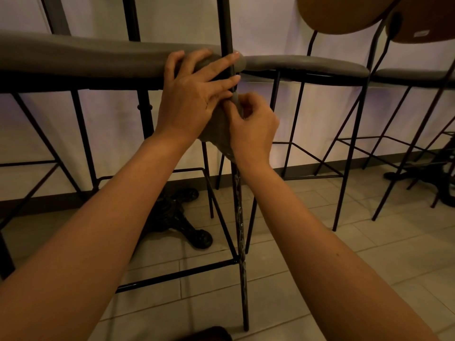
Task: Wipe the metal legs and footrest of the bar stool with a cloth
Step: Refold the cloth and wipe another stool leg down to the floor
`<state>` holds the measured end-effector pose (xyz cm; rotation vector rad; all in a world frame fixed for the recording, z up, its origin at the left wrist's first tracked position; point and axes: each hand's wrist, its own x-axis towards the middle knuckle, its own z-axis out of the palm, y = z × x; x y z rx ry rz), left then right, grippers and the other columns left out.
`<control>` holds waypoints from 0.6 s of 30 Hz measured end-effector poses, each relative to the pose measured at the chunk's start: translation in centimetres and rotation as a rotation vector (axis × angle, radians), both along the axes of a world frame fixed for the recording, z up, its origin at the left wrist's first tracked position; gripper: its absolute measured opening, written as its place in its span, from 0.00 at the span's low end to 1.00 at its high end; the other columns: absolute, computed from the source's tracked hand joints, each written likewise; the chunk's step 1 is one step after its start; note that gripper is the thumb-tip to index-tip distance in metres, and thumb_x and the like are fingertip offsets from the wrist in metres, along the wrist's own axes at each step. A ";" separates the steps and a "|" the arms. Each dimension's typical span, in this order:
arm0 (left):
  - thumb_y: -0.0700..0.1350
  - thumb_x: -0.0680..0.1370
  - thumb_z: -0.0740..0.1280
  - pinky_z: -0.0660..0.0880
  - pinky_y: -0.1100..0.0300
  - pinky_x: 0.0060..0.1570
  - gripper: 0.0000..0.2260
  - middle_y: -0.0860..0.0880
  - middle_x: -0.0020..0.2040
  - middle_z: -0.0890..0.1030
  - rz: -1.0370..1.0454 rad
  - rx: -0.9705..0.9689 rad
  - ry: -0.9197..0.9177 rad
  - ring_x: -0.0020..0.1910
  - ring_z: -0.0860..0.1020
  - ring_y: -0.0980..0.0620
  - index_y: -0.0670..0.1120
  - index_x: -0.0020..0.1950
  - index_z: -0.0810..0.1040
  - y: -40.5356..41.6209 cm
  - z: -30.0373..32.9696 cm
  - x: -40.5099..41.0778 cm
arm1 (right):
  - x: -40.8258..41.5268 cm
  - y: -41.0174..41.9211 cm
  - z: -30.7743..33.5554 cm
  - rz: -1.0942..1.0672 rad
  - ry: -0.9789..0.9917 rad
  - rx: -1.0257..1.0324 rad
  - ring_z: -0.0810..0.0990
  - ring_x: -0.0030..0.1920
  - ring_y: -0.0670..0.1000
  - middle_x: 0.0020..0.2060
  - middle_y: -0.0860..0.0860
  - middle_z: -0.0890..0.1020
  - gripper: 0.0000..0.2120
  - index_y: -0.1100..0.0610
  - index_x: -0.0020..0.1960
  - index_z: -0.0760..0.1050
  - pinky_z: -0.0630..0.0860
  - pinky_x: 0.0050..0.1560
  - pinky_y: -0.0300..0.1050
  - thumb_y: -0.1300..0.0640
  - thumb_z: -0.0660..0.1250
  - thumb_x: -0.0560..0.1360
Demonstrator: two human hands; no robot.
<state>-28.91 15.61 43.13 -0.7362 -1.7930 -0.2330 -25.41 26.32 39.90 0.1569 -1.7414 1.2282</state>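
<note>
A bar stool with a grey padded seat (98, 60) and thin black metal legs fills the left and centre. Its near leg (240, 230) runs from the seat corner down to the tiled floor and shows wet streaks. A grey cloth (218, 130) is bunched around the top of that leg just under the seat. My left hand (197, 94) lies over the seat corner and presses on the cloth, fingers spread across the leg. My right hand (253, 126) pinches the cloth against the leg from the right. The footrest bar (177, 274) runs low to the left.
A second stool (305, 67) with a tan round backrest stands to the right, and a third is at the far right edge. A black ornate table base (182, 217) sits on the floor behind the near leg. A white wall is behind, beige floor tiles below.
</note>
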 end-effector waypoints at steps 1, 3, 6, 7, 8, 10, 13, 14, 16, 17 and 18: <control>0.48 0.78 0.59 0.51 0.55 0.64 0.13 0.54 0.67 0.72 0.005 -0.008 0.010 0.66 0.68 0.43 0.51 0.61 0.77 0.0 0.0 0.0 | 0.0 0.1 -0.3 0.006 -0.002 -0.004 0.75 0.42 0.45 0.42 0.52 0.79 0.04 0.59 0.46 0.76 0.73 0.43 0.33 0.58 0.67 0.74; 0.49 0.78 0.60 0.51 0.56 0.63 0.13 0.55 0.67 0.72 0.016 -0.021 0.026 0.65 0.69 0.44 0.52 0.61 0.76 -0.1 0.1 -0.1 | 0.2 0.3 -1.2 0.019 -0.019 -0.009 0.76 0.42 0.45 0.42 0.52 0.79 0.04 0.59 0.46 0.76 0.73 0.43 0.33 0.57 0.67 0.74; 0.50 0.78 0.60 0.52 0.56 0.62 0.14 0.55 0.68 0.71 0.034 -0.031 0.018 0.65 0.69 0.45 0.54 0.63 0.74 -0.2 0.3 -0.2 | 0.5 0.4 -2.3 0.031 -0.049 -0.017 0.76 0.43 0.46 0.42 0.52 0.79 0.04 0.58 0.46 0.76 0.74 0.42 0.33 0.58 0.67 0.74; 0.51 0.78 0.60 0.52 0.55 0.62 0.15 0.56 0.68 0.70 0.033 -0.030 0.009 0.65 0.68 0.46 0.54 0.64 0.74 -0.2 0.3 -0.2 | 0.6 0.4 -2.4 0.033 -0.054 -0.016 0.76 0.42 0.46 0.42 0.52 0.79 0.03 0.58 0.46 0.76 0.73 0.42 0.32 0.58 0.68 0.73; 0.51 0.78 0.60 0.52 0.55 0.62 0.15 0.56 0.69 0.69 0.032 -0.028 0.002 0.65 0.68 0.46 0.54 0.64 0.74 -0.2 0.3 -0.2 | 0.7 0.4 -2.4 0.033 -0.058 -0.012 0.76 0.42 0.45 0.41 0.51 0.79 0.03 0.58 0.45 0.76 0.73 0.41 0.31 0.59 0.68 0.73; 0.52 0.78 0.60 0.53 0.55 0.62 0.15 0.56 0.70 0.68 0.034 -0.026 -0.009 0.65 0.67 0.47 0.54 0.64 0.73 -0.1 0.4 -0.1 | 0.7 0.5 -2.0 0.032 -0.063 -0.005 0.76 0.42 0.45 0.41 0.51 0.79 0.03 0.58 0.45 0.76 0.73 0.41 0.32 0.59 0.68 0.73; 0.52 0.78 0.59 0.52 0.55 0.62 0.15 0.57 0.70 0.67 0.044 -0.017 -0.021 0.65 0.66 0.47 0.54 0.65 0.73 -0.1 0.6 -0.1 | 0.3 0.4 -0.4 0.040 -0.035 0.003 0.76 0.42 0.46 0.42 0.52 0.79 0.04 0.58 0.46 0.76 0.73 0.43 0.33 0.58 0.67 0.74; 0.52 0.79 0.58 0.52 0.55 0.62 0.15 0.57 0.70 0.66 0.047 -0.017 -0.021 0.66 0.66 0.48 0.54 0.65 0.72 -0.1 0.6 -0.1 | 0.1 0.4 0.2 0.041 -0.019 0.004 0.75 0.42 0.46 0.41 0.52 0.79 0.04 0.58 0.45 0.76 0.72 0.42 0.31 0.58 0.67 0.74; 0.52 0.79 0.57 0.53 0.54 0.61 0.16 0.57 0.71 0.66 0.051 -0.020 -0.033 0.66 0.66 0.47 0.54 0.66 0.72 -0.1 0.8 -0.1 | -0.2 0.3 0.9 0.041 0.000 0.002 0.75 0.40 0.45 0.40 0.52 0.79 0.04 0.58 0.44 0.76 0.70 0.41 0.29 0.57 0.67 0.74; 0.53 0.79 0.57 0.54 0.54 0.61 0.16 0.57 0.71 0.65 0.056 -0.018 -0.038 0.66 0.66 0.47 0.54 0.66 0.72 -0.1 0.9 -0.2 | -0.2 0.3 0.9 0.043 0.005 0.005 0.75 0.40 0.45 0.39 0.52 0.78 0.04 0.58 0.43 0.75 0.70 0.40 0.29 0.57 0.67 0.74; 0.53 0.79 0.57 0.53 0.54 0.61 0.16 0.57 0.71 0.65 0.063 -0.015 -0.038 0.66 0.66 0.47 0.54 0.66 0.71 -0.1 0.9 -0.2 | -0.3 0.3 0.9 0.046 0.009 0.009 0.75 0.39 0.45 0.39 0.52 0.78 0.04 0.59 0.43 0.76 0.70 0.40 0.29 0.57 0.67 0.74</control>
